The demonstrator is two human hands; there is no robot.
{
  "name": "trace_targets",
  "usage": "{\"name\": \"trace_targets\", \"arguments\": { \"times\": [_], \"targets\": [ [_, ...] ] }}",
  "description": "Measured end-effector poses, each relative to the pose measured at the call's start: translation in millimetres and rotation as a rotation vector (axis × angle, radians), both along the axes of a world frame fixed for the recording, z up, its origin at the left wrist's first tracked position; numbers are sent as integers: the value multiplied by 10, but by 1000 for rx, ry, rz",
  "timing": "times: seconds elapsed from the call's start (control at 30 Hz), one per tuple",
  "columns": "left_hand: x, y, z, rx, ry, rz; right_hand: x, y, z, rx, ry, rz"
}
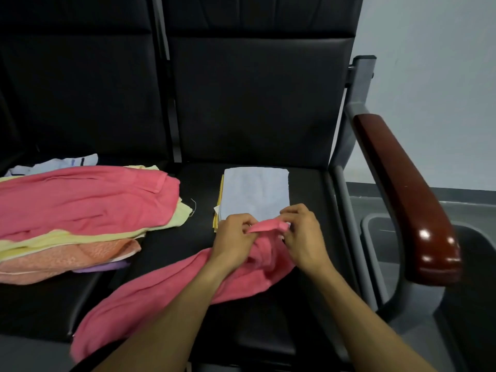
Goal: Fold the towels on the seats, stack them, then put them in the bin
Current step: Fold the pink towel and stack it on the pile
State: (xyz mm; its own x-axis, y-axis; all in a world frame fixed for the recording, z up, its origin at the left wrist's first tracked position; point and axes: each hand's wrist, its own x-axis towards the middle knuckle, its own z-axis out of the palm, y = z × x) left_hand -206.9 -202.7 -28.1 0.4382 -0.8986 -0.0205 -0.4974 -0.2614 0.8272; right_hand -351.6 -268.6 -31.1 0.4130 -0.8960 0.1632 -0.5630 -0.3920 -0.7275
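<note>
Both hands meet over the front of the right-hand seat (308,183), and between them they hold the bunched top edge of a pink towel (166,288). The left hand (233,238) has its fingers curled in and pinches the cloth from the left; the right hand (302,233) has its fingers bent down over the same fold, thumb underneath, pinching it from the right, so the two sets of fingertips sit just beside each other with a short pink ridge between them. From the fingers the towel hangs down crumpled under the palms and trails away to the lower left, across the gap onto the front of the left-hand seat (40,304). Just beyond the fingertips lies a small folded stack (255,191): a pale blue towel on top, with yellow edges showing along its left side. Well to the left of the left hand lies an unfolded pile of towels (80,210), pink on top, then pale yellow, salmon and a strip of purple at the bottom, with a white piece at the back. To the right of the right hand, past the dark red armrest (408,197), a grey bin (375,232) stands on the floor.
</note>
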Motion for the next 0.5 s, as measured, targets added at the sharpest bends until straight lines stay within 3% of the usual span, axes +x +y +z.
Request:
{"name": "trace_targets", "arguments": {
  "times": [0.17,0.23,0.37,0.5],
  "targets": [
    [152,0,-54,7,-83,54,44,-15,117,341,-618,-382],
    [197,7,-27,-31,-116,87,76,-7,139,390,-738,-484],
    [262,30,87,-243,-182,106,73,-91,118,501,-628,-465],
    [299,62,154,-245,-141,32,66,-79,178,436,-350,-141]
  ]
}}
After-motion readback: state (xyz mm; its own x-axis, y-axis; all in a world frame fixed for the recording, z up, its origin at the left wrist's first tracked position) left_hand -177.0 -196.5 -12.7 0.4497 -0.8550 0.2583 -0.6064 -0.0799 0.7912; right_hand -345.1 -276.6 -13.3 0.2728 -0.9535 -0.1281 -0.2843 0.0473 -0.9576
